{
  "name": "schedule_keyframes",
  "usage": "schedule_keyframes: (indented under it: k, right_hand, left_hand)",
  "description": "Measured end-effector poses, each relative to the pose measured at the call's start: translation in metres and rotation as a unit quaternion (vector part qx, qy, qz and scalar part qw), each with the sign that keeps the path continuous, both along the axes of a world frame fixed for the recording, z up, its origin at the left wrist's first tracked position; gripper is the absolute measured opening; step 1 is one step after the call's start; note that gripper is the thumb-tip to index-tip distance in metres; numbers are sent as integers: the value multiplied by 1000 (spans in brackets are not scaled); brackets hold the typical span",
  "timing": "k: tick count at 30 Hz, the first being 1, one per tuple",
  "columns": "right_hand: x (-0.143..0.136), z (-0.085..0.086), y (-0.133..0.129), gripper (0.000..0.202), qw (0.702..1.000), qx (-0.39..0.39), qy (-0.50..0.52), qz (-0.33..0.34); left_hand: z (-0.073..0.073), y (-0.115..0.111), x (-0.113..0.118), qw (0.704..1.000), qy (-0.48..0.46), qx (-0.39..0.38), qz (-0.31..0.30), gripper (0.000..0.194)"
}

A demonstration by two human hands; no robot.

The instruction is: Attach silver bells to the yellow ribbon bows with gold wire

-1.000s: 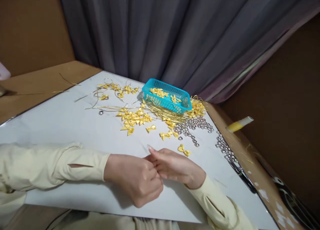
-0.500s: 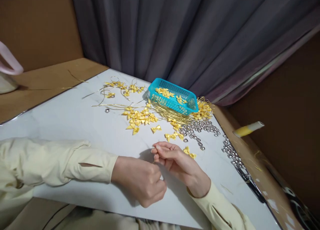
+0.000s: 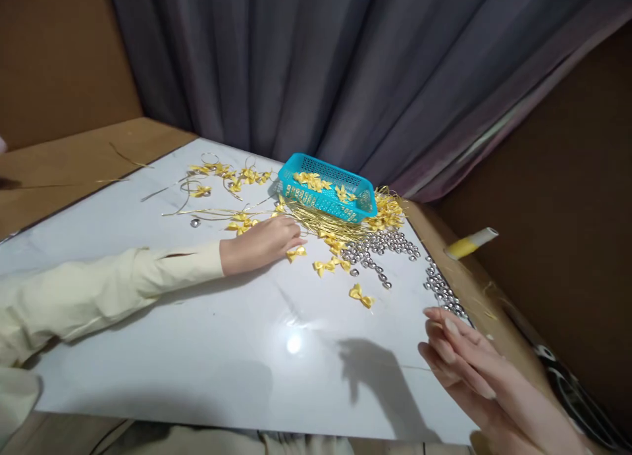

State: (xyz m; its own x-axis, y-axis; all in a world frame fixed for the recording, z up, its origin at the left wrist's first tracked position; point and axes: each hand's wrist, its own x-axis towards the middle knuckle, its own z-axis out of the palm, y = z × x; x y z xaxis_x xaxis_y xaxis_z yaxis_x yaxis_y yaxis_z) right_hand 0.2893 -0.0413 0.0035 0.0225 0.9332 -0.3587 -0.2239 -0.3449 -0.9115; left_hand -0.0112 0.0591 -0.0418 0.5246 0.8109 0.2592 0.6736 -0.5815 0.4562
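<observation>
My left hand (image 3: 266, 244) reaches over the pile of yellow ribbon bows (image 3: 241, 223), covering much of it. Its fingers curl downward and look closed, their tips hidden among the bows. A single bow (image 3: 296, 253) lies just beneath the fingertips. At the lower right, my right hand (image 3: 474, 369) is raised above the table edge, away from the bows. Its thumb lies close against the index finger, and the other fingers are curled. Whatever the pinch holds, if anything, is too small to make out. A faint thin strand (image 3: 407, 367) ends beside those fingers.
A blue plastic basket (image 3: 326, 188) with yellow bows stands at the back. Gold cords (image 3: 330, 221) lie before it, beside silver beads (image 3: 380, 247). Finished-looking bows with looped cords (image 3: 232, 173) lie back left. A yellow-and-white tube (image 3: 471, 243) is at the right.
My hands were together at the front centre. The left hand has moved forward to the bow pile, while the right has moved away to the right. The view has shifted slightly.
</observation>
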Motion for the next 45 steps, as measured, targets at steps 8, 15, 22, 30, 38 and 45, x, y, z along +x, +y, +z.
schedule_keyframes:
  k: [8,15,22,30,38,45]
  right_hand:
    - [17,-21,-27,28,997,-28,55,-46]
    - [-20,-46,-33,20,989,1,149,-9]
    - [-66,-52,-39,29,951,-2,285,116]
    - [-72,-63,-32,23,966,-3,240,92]
    - [-90,-69,-26,24,987,41,128,89]
    - [-94,-66,-27,21,994,77,11,70]
  left_hand:
    - [-5,36,13,988,1,-157,6,20]
    - [6,26,15,960,-28,-278,-30,19]
    - [18,-8,31,871,-185,-453,-38,27]
    - [15,-27,19,839,-239,-467,-143,10]
    - [-5,-56,12,936,-203,-146,-248,20]
    - [-11,-75,15,932,-238,-132,-240,25]
